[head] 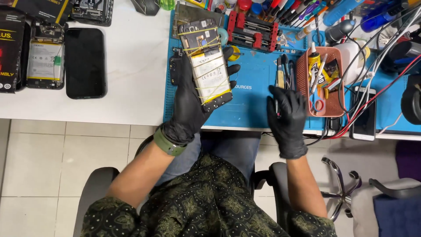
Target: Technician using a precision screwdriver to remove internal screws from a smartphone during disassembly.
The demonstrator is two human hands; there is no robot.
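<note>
While the gloved left hand [189, 98] is gripping the opened phone [207, 66] bound with yellow rubber bands above the blue mat [250, 107], and the right hand [287, 109] is reaching, fingers loosely spread, toward the tweezers [280, 79], I'm fearing a band might snap and loosen the exposed battery.

Pale square-tiled floor [52, 158]; white rectangular worktop [131, 66] w/ blue mat [250, 101]; black office chair armrests [94, 188]; chrome chair base [340, 184] seen at right.

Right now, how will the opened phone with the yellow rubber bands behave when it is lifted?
The opened phone probably stays stiff in the left hand. Its exposed battery looks fragile. The rubber bands likely stop loose parts from shifting.
</note>
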